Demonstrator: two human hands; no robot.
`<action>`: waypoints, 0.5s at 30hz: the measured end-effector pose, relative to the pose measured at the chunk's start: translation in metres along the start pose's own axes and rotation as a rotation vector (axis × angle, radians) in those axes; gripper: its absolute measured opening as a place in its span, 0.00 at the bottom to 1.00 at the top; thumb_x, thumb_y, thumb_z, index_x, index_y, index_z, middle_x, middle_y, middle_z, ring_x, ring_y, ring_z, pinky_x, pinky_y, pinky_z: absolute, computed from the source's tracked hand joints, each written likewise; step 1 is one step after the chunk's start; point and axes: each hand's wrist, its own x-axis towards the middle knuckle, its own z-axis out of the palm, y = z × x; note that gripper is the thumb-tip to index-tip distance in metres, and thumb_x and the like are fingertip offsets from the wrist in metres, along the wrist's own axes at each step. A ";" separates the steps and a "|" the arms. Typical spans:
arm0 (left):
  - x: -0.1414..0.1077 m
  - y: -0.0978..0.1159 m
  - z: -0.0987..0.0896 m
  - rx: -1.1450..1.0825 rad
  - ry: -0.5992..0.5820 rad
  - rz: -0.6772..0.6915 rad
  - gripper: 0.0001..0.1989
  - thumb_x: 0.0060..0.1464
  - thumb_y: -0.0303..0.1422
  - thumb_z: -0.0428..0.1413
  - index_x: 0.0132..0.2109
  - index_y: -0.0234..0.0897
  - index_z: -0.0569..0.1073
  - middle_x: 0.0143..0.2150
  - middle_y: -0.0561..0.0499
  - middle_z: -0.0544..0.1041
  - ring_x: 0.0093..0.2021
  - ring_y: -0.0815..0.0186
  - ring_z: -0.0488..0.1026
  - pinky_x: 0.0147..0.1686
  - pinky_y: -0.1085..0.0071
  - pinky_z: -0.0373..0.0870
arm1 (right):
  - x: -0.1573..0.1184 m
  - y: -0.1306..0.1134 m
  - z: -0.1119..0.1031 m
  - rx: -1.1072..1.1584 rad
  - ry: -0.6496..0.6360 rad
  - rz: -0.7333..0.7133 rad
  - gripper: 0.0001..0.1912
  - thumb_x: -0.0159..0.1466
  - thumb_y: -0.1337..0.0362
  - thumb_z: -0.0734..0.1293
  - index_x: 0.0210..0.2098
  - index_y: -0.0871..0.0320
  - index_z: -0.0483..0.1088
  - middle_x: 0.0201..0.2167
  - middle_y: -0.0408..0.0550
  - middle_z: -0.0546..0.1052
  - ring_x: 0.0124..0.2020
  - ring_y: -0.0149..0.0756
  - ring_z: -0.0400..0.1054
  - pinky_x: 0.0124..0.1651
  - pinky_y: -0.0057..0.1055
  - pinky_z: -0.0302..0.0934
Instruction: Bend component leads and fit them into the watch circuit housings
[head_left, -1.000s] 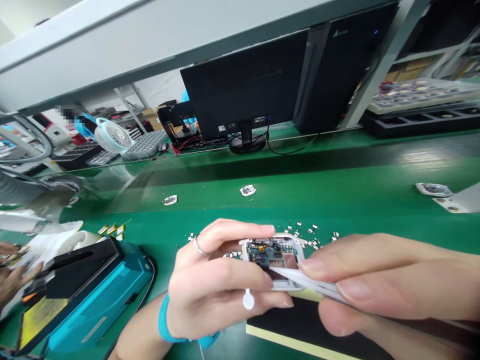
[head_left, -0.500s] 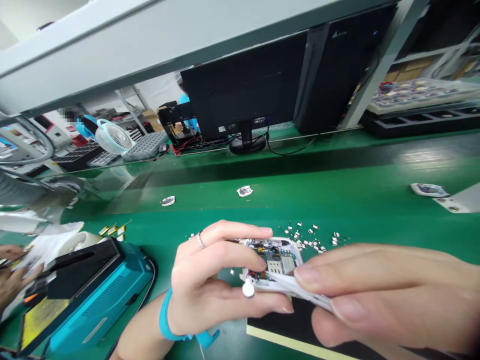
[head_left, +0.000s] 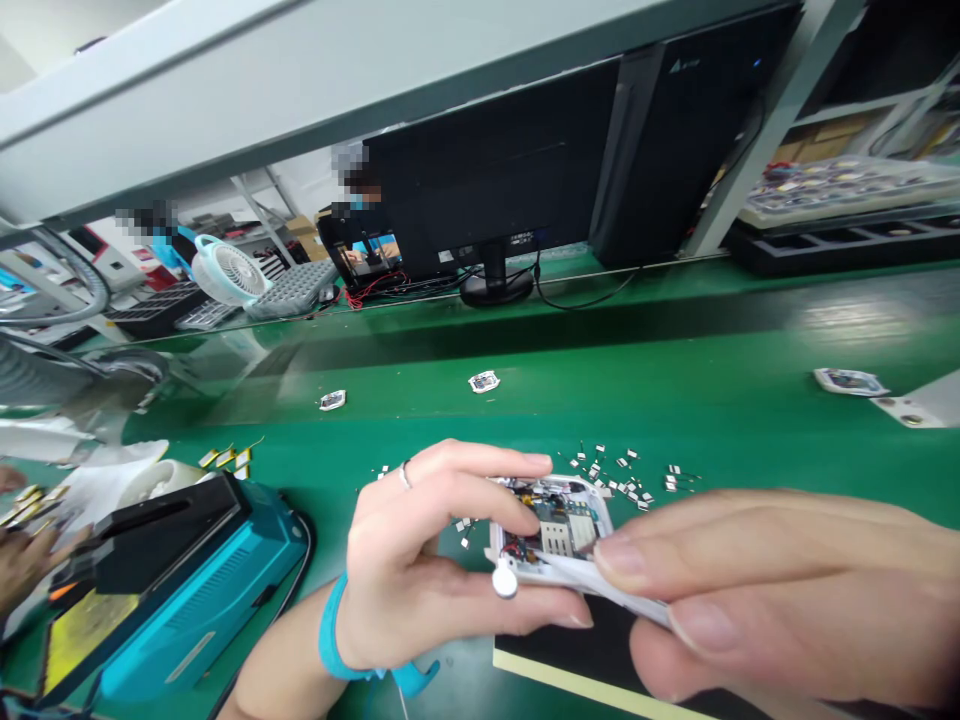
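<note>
My left hand (head_left: 427, 540), with a ring and a blue wrist strap, grips a small white device housing (head_left: 611, 520) by its edges. Inside the housing lies a circuit board with a silver metal shield (head_left: 556, 538). A round silver disc (head_left: 505, 578) hangs over the housing's near left corner. Closed in my right hand (head_left: 772, 590) are slim pale tweezers (head_left: 600, 580), whose tips reach into the near side of the housing, beside the board. What the tips touch is too small to make out.
Small white parts with leads (head_left: 611, 485) lie scattered behind my hands. Open housings (head_left: 484, 382) sit on the green belt. To the left stand a teal soldering station (head_left: 202, 590) and a co-worker's hand (head_left: 34, 560). A monitor (head_left: 495, 180) is at the back.
Both hands and the housing have shifted slightly right, with the tweezer tips still inside. Housings on the belt have slid a little left. The co-worker's hands at left have moved.
</note>
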 end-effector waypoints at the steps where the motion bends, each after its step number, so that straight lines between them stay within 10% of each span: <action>1: -0.001 0.000 0.000 -0.004 0.001 -0.008 0.14 0.38 0.36 0.64 0.31 0.34 0.70 0.38 0.46 0.77 0.36 0.65 0.75 0.32 0.74 0.75 | 0.000 0.002 -0.001 -0.003 -0.021 -0.043 0.10 0.51 0.58 0.70 0.35 0.48 0.73 0.36 0.42 0.76 0.35 0.37 0.72 0.35 0.28 0.71; 15: -0.003 -0.002 -0.001 0.018 0.010 0.019 0.15 0.38 0.35 0.64 0.32 0.33 0.69 0.40 0.47 0.76 0.38 0.67 0.74 0.36 0.76 0.72 | -0.004 0.021 -0.007 -0.049 -0.149 -0.253 0.17 0.51 0.73 0.70 0.37 0.47 0.72 0.43 0.39 0.73 0.40 0.35 0.71 0.38 0.24 0.70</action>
